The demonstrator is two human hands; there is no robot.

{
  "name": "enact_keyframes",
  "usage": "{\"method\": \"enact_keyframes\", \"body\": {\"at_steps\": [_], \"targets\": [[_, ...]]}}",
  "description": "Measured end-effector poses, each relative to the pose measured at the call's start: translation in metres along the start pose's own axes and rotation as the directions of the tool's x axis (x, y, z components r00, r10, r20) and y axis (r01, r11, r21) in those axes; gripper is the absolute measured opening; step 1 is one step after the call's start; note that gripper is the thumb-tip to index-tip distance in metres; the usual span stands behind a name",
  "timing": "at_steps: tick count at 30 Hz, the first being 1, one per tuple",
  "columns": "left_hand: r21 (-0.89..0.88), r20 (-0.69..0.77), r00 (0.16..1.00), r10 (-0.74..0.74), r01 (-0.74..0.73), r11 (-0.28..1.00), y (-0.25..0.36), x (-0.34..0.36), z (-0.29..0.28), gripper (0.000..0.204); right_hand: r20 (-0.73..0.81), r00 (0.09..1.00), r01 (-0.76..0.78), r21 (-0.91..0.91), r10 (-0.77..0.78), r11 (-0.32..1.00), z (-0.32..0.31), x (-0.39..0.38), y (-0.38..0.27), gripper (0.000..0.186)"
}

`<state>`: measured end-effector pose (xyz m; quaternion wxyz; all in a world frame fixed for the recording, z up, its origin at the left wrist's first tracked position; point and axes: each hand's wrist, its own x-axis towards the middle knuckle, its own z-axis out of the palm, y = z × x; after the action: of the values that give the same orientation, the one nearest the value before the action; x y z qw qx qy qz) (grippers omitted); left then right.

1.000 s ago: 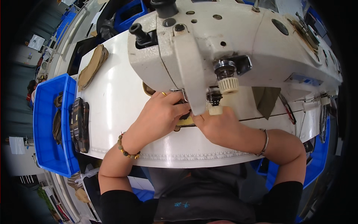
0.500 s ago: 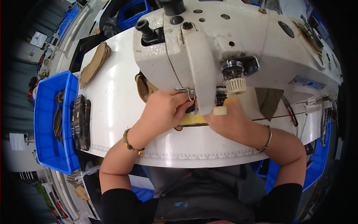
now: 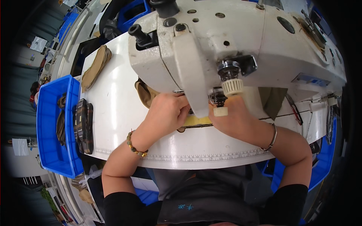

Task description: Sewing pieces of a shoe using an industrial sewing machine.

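A: Where do we find the work?
B: We find a curved tan fabric piece (image 3: 144, 96) on the smooth white counter (image 3: 113, 98), just beyond the left hand (image 3: 163, 113). A flat yellow strip (image 3: 199, 121) lies between both hands, under the white metal sewing machine (image 3: 241, 37).
A: The fingers?
B: We note the left ones bent and drawn narrow; we cannot tell what they grip. A ribbed cream knob (image 3: 220, 111) partly covers the right hand (image 3: 233, 118); we cannot tell how its fingers stand.
A: Surroundings?
B: We record folded plaid fabric (image 3: 83, 126) beside a blue plastic bin (image 3: 70, 147).
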<state>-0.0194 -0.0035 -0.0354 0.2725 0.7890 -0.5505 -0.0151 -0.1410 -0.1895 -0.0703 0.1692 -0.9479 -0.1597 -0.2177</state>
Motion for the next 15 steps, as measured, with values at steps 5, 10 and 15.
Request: {"method": "enact_keyframes", "body": {"at_steps": [5, 10, 15], "targets": [[0.049, 0.017, 0.999, 0.040, -0.041, 0.998, -0.005, -0.003, 0.001, 0.003, 0.019, 1.000, -0.003, 0.060, 0.002, 0.998, -0.001, 0.001, 0.001, 0.009], [0.388, -0.130, 0.975, 0.182, -0.119, 0.914, 0.016, -0.007, -0.006, 0.024, 0.013, 0.999, -0.039, 0.020, 0.038, 0.999, -0.004, 0.004, 0.002, 0.005], [0.469, -0.088, 0.973, 0.215, -0.149, 0.870, 0.016, -0.018, -0.013, 0.037, -0.053, 0.998, -0.023, 0.109, 0.028, 0.994, 0.003, 0.004, 0.009, 0.004]]}}
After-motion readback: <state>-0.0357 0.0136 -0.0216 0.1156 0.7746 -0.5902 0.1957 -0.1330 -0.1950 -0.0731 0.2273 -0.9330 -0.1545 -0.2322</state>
